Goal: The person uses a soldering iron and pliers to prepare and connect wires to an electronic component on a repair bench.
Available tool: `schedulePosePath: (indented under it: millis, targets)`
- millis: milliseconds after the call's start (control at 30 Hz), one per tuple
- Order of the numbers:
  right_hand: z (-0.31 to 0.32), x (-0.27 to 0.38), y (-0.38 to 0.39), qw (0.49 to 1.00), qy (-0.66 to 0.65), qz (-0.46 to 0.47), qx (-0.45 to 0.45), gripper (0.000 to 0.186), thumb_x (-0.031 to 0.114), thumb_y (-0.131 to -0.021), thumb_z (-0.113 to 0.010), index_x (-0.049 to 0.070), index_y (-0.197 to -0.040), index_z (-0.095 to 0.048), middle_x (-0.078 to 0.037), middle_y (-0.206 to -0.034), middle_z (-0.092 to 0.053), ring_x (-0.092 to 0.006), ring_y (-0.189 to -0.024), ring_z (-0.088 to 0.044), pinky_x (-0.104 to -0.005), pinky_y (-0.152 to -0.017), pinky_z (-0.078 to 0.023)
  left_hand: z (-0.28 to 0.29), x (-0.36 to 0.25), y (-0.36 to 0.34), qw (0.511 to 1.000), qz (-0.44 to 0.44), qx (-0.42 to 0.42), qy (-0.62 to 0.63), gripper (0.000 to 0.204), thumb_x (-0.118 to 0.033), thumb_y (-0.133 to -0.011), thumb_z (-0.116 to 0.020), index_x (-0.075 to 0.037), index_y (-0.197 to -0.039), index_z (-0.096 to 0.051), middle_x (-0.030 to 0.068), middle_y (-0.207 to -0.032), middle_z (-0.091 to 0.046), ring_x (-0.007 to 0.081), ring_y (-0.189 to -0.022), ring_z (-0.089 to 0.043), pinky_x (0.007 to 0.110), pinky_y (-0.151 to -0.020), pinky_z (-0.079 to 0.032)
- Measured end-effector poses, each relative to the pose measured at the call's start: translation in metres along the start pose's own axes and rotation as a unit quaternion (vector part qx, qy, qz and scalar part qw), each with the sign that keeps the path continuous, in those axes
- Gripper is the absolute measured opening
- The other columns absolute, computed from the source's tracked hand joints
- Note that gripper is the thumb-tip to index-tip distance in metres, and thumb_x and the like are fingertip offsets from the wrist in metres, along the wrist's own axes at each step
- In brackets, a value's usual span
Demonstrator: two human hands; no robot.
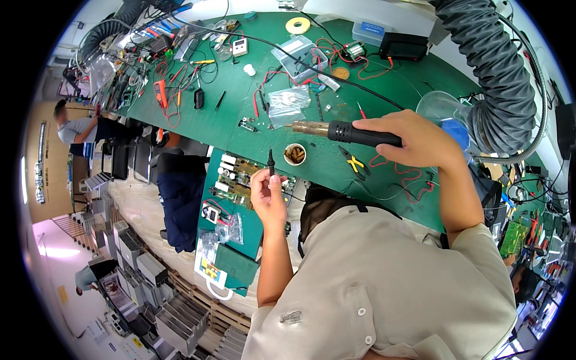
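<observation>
My right hand (414, 139) is wrapped round the black handle of a hot air gun (348, 131), whose metal nozzle points left above the green bench. In my left hand (268, 195), pinched between thumb and fingers, a slim black probe (271, 161) stands upright with its thin tip up. A dark cable seems to trail from its lower end. The nozzle is apart from the probe, up and to its right. Between the hands sits a small white cup (294, 154) with brown contents. Yellow-and-black pliers (355, 163) lie below the hot air gun.
A clear plastic bag (289, 106), a clear parts box (300, 59) and a multimeter (160, 94) lie on the bench. Circuit boards (237, 180) rest on a lower table at left. A ribbed grey duct (501, 78) hangs at right. Another person (81, 129) is far left.
</observation>
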State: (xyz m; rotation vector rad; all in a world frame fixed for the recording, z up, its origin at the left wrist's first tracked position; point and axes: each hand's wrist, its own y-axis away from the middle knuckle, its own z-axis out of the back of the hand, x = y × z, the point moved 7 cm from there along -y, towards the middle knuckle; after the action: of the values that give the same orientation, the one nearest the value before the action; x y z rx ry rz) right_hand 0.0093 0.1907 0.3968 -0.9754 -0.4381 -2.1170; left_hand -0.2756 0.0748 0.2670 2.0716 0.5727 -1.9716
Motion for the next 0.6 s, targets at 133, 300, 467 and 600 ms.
schedulePosePath:
  millis: [133, 300, 467, 600]
  targets:
    - [-0.005, 0.001, -0.002, 1.000, 0.018, 0.013, 0.005, 0.058, 0.005, -0.073, -0.064, 0.009, -0.130, -0.057, -0.017, -0.088, -0.065, -0.0322, -0.069, -0.061, -0.0362, -0.061, -0.046, -0.009, -0.016, 0.004, 0.998, -0.047, 0.024, 0.019, 0.015, -0.004, -0.095, -0.056, 0.002, -0.109, -0.055, 0.0098, -0.112, -0.049, 0.0159, -0.088, -0.061, 0.033, -0.080, -0.056]
    - [-0.007, 0.000, -0.003, 1.000, 0.005, -0.012, 0.019, 0.058, 0.004, -0.072, -0.064, 0.008, -0.130, -0.058, -0.017, -0.084, -0.064, -0.0316, -0.067, -0.060, -0.0361, -0.059, -0.046, -0.015, -0.037, 0.007, 0.994, -0.096, 0.046, 0.021, 0.016, -0.007, -0.095, -0.057, 0.001, -0.108, -0.055, 0.0122, -0.111, -0.050, 0.0192, -0.090, -0.061, 0.034, -0.079, -0.054]
    - [-0.008, -0.001, -0.003, 1.000, 0.005, -0.008, 0.012, 0.055, 0.006, -0.073, -0.064, 0.008, -0.128, -0.059, -0.015, -0.081, -0.064, -0.0313, -0.066, -0.061, -0.0374, -0.059, -0.046, -0.022, -0.058, 0.007, 0.991, -0.124, 0.054, 0.026, 0.016, -0.014, -0.096, -0.059, -0.001, -0.104, -0.054, 0.0103, -0.107, -0.051, 0.0205, -0.092, -0.058, 0.037, -0.077, -0.054]
    - [-0.008, 0.000, -0.003, 1.000, 0.005, -0.012, -0.001, 0.051, 0.010, -0.074, -0.062, 0.009, -0.125, -0.062, -0.013, -0.075, -0.065, -0.0309, -0.064, -0.061, -0.0394, -0.059, -0.046, -0.021, -0.064, 0.009, 0.992, -0.115, 0.050, 0.023, 0.020, -0.018, -0.096, -0.060, 0.000, -0.103, -0.054, 0.0106, -0.108, -0.051, 0.0212, -0.092, -0.057, 0.037, -0.077, -0.054]
